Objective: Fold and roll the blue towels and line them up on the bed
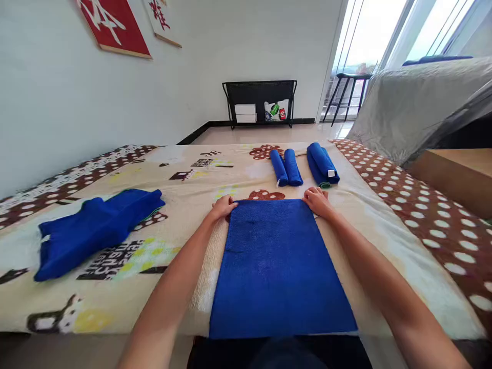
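Blue rectangular cloth [282, 266] lies flat on a cream printed blanket [200, 185], left hand [224, 207] and right hand [317, 201] each pinching a far corner.

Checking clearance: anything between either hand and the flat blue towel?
Nothing visible. The left hand and right hand are already at the far corners of the towel. The two thin rolls and the thick roll lie beyond its far edge, not in between.

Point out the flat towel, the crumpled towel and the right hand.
Flat towel [282, 266], head view: middle of its upper face.
Crumpled towel [96, 225], head view: middle of its top.
Right hand [317, 201], head view: back of the hand.
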Action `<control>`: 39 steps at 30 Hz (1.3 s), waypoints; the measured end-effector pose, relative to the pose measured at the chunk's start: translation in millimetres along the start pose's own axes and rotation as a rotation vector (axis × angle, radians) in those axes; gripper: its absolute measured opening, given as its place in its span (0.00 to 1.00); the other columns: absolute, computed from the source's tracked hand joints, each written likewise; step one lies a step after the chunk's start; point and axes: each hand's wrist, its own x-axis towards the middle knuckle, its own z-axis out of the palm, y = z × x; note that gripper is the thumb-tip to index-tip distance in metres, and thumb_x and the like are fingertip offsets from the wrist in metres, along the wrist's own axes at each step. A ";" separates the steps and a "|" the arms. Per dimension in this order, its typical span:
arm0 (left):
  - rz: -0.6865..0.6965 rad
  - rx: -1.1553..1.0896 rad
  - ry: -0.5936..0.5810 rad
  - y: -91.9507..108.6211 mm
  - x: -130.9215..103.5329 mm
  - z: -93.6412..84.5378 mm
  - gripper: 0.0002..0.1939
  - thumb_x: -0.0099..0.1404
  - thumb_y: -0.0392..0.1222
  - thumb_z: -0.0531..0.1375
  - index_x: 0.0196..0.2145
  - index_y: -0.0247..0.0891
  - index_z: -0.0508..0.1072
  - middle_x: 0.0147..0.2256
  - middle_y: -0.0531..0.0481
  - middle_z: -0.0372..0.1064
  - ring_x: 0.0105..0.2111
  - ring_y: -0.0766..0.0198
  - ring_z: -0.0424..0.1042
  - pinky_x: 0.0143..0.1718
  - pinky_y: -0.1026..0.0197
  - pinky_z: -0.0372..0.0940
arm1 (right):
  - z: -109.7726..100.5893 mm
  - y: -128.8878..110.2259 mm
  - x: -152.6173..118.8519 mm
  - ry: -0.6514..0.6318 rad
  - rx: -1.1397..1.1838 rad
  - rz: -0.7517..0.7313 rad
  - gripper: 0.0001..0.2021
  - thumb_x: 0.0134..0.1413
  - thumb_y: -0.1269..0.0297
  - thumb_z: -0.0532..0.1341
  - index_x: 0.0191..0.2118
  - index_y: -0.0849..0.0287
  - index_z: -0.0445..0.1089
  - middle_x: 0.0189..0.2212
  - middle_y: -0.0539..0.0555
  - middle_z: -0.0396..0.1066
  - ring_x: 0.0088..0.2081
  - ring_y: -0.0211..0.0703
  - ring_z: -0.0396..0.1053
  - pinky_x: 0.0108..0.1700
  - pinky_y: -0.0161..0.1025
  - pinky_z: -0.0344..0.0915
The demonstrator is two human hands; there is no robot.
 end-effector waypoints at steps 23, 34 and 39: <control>0.116 -0.022 0.039 36.1 -51.0 41.9 0.33 0.75 0.57 0.38 0.71 0.40 0.49 0.72 0.44 0.42 0.71 0.54 0.45 0.69 0.39 0.43 | -2.0 -49.7 -47.8 -0.184 0.072 -0.042 0.29 0.71 0.55 0.44 0.70 0.62 0.53 0.71 0.58 0.49 0.72 0.45 0.46 0.72 0.48 0.44; 0.229 -0.007 0.040 109.8 -66.9 48.4 0.30 0.74 0.49 0.41 0.71 0.41 0.52 0.72 0.48 0.43 0.72 0.57 0.43 0.70 0.42 0.41 | 8.6 -143.8 -48.9 -0.192 0.090 -0.155 0.27 0.69 0.63 0.44 0.71 0.63 0.53 0.71 0.57 0.47 0.72 0.42 0.43 0.72 0.43 0.41; 0.149 -0.020 0.042 66.2 -70.4 45.7 0.31 0.75 0.55 0.39 0.71 0.44 0.52 0.72 0.48 0.42 0.72 0.54 0.44 0.69 0.38 0.44 | 4.8 -105.0 -61.7 -0.182 0.094 -0.075 0.28 0.71 0.56 0.43 0.71 0.61 0.53 0.71 0.56 0.46 0.73 0.42 0.41 0.73 0.44 0.39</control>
